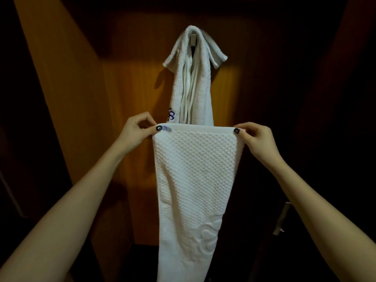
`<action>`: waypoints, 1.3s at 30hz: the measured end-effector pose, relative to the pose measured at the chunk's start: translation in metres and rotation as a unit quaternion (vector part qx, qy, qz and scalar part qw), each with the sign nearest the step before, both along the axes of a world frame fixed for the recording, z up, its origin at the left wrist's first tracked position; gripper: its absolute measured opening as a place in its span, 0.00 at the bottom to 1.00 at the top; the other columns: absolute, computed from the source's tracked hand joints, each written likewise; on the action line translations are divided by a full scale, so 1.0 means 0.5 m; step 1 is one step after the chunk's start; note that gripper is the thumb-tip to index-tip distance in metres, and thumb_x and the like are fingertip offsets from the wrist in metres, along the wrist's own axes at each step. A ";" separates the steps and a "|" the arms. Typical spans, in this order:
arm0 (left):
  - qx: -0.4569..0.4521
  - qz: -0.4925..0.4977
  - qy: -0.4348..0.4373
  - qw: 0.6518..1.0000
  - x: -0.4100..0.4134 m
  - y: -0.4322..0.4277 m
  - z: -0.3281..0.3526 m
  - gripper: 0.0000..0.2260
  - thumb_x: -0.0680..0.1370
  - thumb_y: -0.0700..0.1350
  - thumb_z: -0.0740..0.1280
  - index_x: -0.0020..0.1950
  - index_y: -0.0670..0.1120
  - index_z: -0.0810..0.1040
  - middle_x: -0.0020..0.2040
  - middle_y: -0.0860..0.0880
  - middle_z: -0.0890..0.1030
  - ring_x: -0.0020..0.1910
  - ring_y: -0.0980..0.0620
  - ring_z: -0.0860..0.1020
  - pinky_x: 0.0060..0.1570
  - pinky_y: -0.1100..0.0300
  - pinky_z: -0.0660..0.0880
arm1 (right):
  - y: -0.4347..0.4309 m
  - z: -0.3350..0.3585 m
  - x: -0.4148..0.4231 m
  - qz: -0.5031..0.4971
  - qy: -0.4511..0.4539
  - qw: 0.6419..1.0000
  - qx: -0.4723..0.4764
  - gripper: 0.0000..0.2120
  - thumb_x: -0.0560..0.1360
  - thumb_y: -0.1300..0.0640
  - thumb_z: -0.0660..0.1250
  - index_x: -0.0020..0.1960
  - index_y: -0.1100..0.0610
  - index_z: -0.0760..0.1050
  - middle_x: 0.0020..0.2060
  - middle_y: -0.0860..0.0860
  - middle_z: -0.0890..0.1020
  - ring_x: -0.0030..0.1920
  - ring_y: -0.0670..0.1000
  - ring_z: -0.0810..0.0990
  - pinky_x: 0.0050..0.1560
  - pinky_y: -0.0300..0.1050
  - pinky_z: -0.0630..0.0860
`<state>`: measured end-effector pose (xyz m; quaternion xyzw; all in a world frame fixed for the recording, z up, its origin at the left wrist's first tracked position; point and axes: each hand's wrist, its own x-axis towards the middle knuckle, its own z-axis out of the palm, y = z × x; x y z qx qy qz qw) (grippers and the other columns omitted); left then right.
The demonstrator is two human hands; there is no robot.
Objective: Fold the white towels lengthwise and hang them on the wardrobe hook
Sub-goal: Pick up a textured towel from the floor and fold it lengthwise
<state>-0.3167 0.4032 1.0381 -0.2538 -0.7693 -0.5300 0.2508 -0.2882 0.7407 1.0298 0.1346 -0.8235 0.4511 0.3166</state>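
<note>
A white waffle-textured towel (193, 180) hangs straight down in front of me, folded into a long narrow strip with an embossed flower near its lower end. My left hand (135, 130) pinches its top left corner and my right hand (255, 137) pinches its top right corner, holding the top edge level. Behind it, several white towels (192, 82) hang draped over the wardrobe hook (193, 38), which is mostly covered by them. One hanging towel shows a blue embroidered mark at its lower left.
The orange-brown wooden back panel (126, 119) of the wardrobe is lit in the middle; its sides are dark. A wooden side wall (61, 88) stands at the left. A metal door handle (282, 218) shows at the lower right.
</note>
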 end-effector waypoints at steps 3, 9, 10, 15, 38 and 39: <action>0.008 -0.003 0.009 1.000 -0.001 0.010 0.009 0.10 0.72 0.34 0.72 0.37 0.45 0.74 0.35 0.49 0.77 0.32 0.62 0.73 0.34 0.66 0.71 | 0.012 -0.003 0.005 -0.005 0.044 0.999 -0.010 0.07 0.77 0.60 0.67 0.51 0.51 0.82 0.46 0.40 0.83 0.50 0.39 0.80 0.52 0.35 0.76; -0.062 -0.018 -0.085 0.994 -0.014 0.011 -0.018 0.11 0.72 0.31 0.70 0.43 0.46 0.74 0.32 0.48 0.75 0.28 0.61 0.73 0.30 0.67 0.71 | 0.019 0.005 0.015 0.065 -0.085 0.992 0.074 0.14 0.76 0.67 0.65 0.48 0.50 0.83 0.46 0.43 0.84 0.49 0.41 0.81 0.52 0.40 0.78; -0.074 -0.009 -0.102 0.992 -0.017 0.012 -0.031 0.12 0.72 0.31 0.70 0.43 0.47 0.74 0.30 0.48 0.75 0.27 0.60 0.73 0.29 0.65 0.71 | 0.019 0.004 0.018 0.066 -0.112 0.987 0.091 0.14 0.76 0.67 0.64 0.47 0.51 0.84 0.46 0.45 0.85 0.49 0.44 0.82 0.52 0.43 0.78; -0.083 0.072 -0.126 0.986 -0.018 0.048 -0.094 0.13 0.71 0.33 0.70 0.41 0.51 0.75 0.29 0.44 0.77 0.26 0.54 0.73 0.32 0.61 0.70 | -0.013 -0.029 0.033 0.016 -0.210 0.977 0.022 0.11 0.75 0.69 0.63 0.45 0.60 0.84 0.44 0.61 0.83 0.42 0.56 0.79 0.39 0.45 0.77; 0.167 -0.211 -0.116 0.956 0.049 0.116 -0.010 0.06 0.70 0.38 0.74 0.43 0.49 0.83 0.38 0.50 0.85 0.40 0.57 0.82 0.41 0.68 0.76 | -0.222 0.032 0.122 0.033 0.110 0.990 0.082 0.05 0.72 0.60 0.74 0.45 0.61 0.81 0.36 0.47 0.78 0.35 0.42 0.74 0.38 0.31 0.68; 0.166 -0.243 -0.128 0.947 0.049 0.108 -0.010 0.06 0.70 0.40 0.74 0.44 0.49 0.84 0.41 0.49 0.85 0.42 0.56 0.82 0.42 0.67 0.77 | -0.223 0.036 0.121 0.035 0.119 0.989 0.085 0.04 0.72 0.61 0.74 0.44 0.61 0.81 0.36 0.45 0.76 0.35 0.42 0.73 0.38 0.31 0.67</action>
